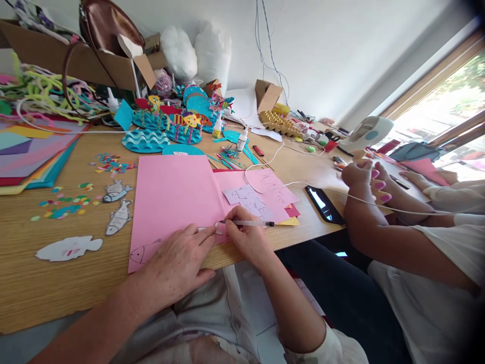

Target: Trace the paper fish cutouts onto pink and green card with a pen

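Observation:
A pink sheet of paper (pixel 174 192) lies at the table's front edge, with a fish outline (pixel 141 254) drawn on its lower left. My left hand (pixel 180 255) rests flat on this sheet, fingers stretched out. Beneath its fingertips shows part of a small white paper cutout (pixel 207 230); the rest is covered. My right hand (pixel 246 240) grips a clear pen with a dark cap end (pixel 253 223), its tip down beside the cutout. Left of the sheet lie a striped paper fish (pixel 118 217), a smaller grey-blue one (pixel 115 192) and a plain white fish cutout (pixel 70 248).
Coloured paper sheets (pixel 34 156) are stacked at left, near scattered confetti (pixel 70 205). Blue wavy fish models (pixel 146 140) and a glue bottle (pixel 241 140) stand behind. A phone (pixel 324 205) lies right, beside a co-worker's arms (pixel 364 202). A white cable (pixel 341 189) crosses the table.

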{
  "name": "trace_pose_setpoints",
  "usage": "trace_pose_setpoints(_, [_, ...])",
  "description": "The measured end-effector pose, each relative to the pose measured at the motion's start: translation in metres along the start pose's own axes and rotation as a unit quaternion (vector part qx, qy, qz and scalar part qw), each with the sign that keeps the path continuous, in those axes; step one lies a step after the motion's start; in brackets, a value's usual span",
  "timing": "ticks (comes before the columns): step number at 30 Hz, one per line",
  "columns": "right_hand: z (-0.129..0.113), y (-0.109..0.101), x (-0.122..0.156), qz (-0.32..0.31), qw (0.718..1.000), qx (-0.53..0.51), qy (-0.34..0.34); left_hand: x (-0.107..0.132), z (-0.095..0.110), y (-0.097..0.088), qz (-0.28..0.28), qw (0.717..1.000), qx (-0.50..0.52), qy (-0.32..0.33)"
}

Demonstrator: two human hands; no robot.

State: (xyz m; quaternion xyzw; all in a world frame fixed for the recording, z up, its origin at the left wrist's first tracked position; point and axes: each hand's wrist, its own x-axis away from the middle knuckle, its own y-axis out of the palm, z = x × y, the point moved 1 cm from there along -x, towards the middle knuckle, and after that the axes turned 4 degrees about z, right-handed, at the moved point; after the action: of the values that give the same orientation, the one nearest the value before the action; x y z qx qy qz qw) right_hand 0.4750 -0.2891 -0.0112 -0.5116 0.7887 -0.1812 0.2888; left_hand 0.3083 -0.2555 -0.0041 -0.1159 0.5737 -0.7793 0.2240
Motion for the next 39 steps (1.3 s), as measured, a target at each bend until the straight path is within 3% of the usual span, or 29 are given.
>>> trace_pose_setpoints(39, [-0.005,-0.001,0.017,-0.028,0.999,0.015,-0.031,0.001,0.0,0.003,-0.002,1.0,-0.001,-0.004])
